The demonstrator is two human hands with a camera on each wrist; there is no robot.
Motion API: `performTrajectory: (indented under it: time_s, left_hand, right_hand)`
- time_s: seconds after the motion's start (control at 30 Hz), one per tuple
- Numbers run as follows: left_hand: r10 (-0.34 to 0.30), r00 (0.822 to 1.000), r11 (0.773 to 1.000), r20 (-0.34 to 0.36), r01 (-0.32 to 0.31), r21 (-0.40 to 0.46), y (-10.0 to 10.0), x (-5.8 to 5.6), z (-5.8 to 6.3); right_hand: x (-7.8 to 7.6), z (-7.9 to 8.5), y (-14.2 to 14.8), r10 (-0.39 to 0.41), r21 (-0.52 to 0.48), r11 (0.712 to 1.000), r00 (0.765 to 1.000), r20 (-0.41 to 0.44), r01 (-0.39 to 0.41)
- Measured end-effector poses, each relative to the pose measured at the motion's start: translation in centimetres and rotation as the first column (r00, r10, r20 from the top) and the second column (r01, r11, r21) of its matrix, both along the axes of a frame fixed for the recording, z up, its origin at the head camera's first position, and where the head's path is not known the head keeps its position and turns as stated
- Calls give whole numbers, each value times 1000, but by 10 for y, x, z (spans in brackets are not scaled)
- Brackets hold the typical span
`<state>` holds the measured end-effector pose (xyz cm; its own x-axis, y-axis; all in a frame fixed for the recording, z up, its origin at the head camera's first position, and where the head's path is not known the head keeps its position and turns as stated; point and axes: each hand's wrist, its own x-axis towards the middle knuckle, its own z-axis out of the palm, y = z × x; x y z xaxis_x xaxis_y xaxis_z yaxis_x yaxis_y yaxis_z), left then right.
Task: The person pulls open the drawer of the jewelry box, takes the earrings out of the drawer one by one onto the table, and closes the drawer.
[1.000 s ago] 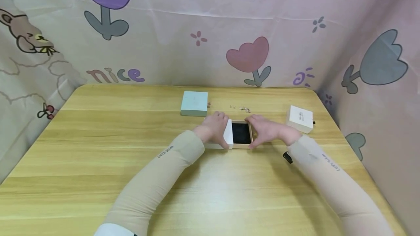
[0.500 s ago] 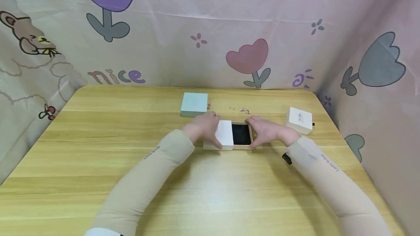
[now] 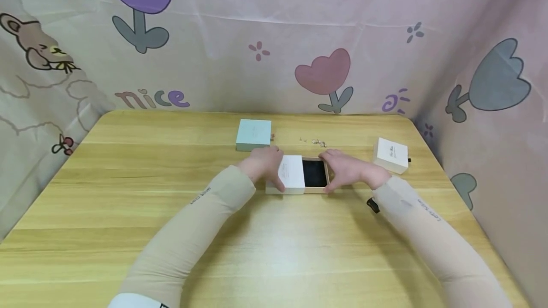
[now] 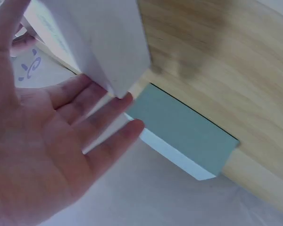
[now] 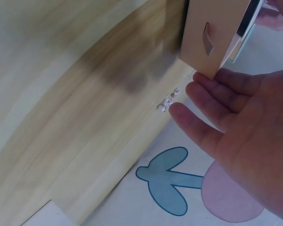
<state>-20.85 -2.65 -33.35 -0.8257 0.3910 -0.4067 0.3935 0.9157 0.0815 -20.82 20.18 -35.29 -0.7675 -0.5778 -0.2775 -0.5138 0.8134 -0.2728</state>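
A white drawer-style jewelry box lies mid-table, its tan drawer [image 5: 212, 37] pulled partly out of the white sleeve [image 3: 293, 175]. Black padding [image 3: 314, 174] lines the visible part of the drawer. My left hand [image 3: 265, 164] grips the sleeve across its width, thumb at the near side and fingers at the far side. At the drawer's right end, my right hand [image 3: 346, 169] holds it between thumb and fingers. A small pull tab [image 5: 207, 40] shows on the drawer's end in the right wrist view. Part of the sleeve is hidden under my left hand.
Behind the sleeve stands a light blue box [image 3: 254, 134] with a reddish tab. Small shiny jewelry pieces [image 3: 319, 143] lie behind the drawer. To the right are another white box [image 3: 391, 155] and a small black object [image 3: 373, 205]. A patterned curtain [image 3: 222, 70] borders the table.
My left hand has moved left along the sleeve, uncovering more of its top. The right hand and the drawer look unmoved.
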Motion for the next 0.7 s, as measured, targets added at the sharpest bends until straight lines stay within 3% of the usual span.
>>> performTrajectory:
  time_s: [0.2, 0.4, 0.7]
  left_hand:
    - [-3, 1000, 998, -10, 3, -69, 4, 2, 2]
    - [21, 1000, 999, 21, -20, -40, 3, 2, 2]
    - [18, 1000, 998, 7, -17, -64, 5, 3, 4]
  right_hand:
    - [1, -1, -3, -2, 2, 1000, 1000, -1, 2]
    - [0, -2, -10, -2, 16, 1000, 1000, 14, 2]
    - [0, 0, -27, 25, -12, 1000, 1000, -4, -25]
